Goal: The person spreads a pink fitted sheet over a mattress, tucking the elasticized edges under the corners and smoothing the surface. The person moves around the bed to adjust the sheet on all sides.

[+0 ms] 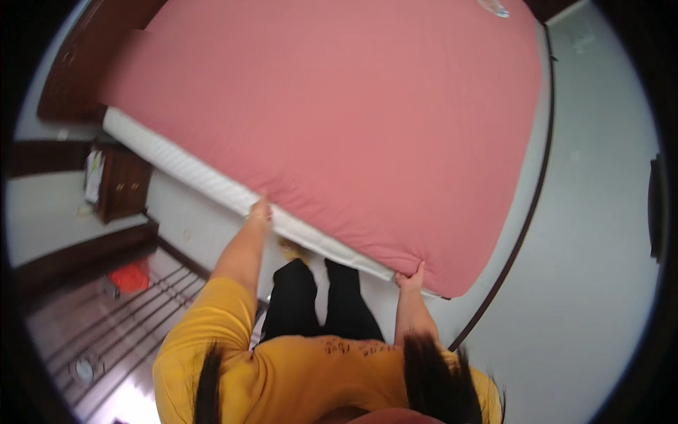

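A pink bedsheet (360, 122) covers the top of a white mattress (196, 172), whose side shows bare along the near edge. My left hand (261, 209) grips the sheet's edge at the mattress side, near the middle of that edge. Farther right, my right hand (411, 277) pinches the sheet close to the near right corner, its thumb on top of the cloth. Small creases run through the sheet beside both hands. The fingers of both hands are partly hidden.
A dark wooden headboard (79, 69) stands at the upper left, with a wooden nightstand (124, 183) holding papers below it. A barred window (127, 318) with a red item behind it lies lower left. A small patterned item (495, 7) rests on the bed's far side.
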The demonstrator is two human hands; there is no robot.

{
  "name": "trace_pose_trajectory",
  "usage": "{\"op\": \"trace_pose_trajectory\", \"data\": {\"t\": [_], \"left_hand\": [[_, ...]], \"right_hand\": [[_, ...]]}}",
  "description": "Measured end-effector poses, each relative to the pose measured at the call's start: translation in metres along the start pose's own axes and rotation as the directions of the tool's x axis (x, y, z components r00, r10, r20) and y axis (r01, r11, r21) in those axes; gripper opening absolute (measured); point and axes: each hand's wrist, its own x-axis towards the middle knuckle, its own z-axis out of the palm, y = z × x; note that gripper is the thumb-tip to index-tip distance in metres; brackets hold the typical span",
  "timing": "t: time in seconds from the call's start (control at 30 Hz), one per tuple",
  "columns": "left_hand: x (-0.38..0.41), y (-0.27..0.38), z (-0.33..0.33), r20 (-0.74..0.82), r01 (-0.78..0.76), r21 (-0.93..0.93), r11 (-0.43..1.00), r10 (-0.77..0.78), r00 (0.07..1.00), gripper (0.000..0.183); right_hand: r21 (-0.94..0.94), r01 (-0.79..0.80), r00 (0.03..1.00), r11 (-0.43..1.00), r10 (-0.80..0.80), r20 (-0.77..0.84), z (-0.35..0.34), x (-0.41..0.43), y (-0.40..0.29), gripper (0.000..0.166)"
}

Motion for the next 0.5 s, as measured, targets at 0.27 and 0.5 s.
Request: {"op": "trace_pose_trajectory", "data": {"t": [0.27,0.5], "left_hand": [[-0.033,0.095,-0.009,0.409,-0.147,-0.541,0.828,0.412,0.814,0.052],[-0.075,0.052,-0.026,0.337,0.015,-0.39,0.921,0.128,0.933,0.06]], "right_hand": [[-0.267,0.337,0.94,0.903,-0.306,0.151,-0.019,-0.062,-0.031,0.041],[-0.322,0.368,0.895,0.872,-0.426,-0.132,-0.103,0.054,-0.017,0.035]]}}
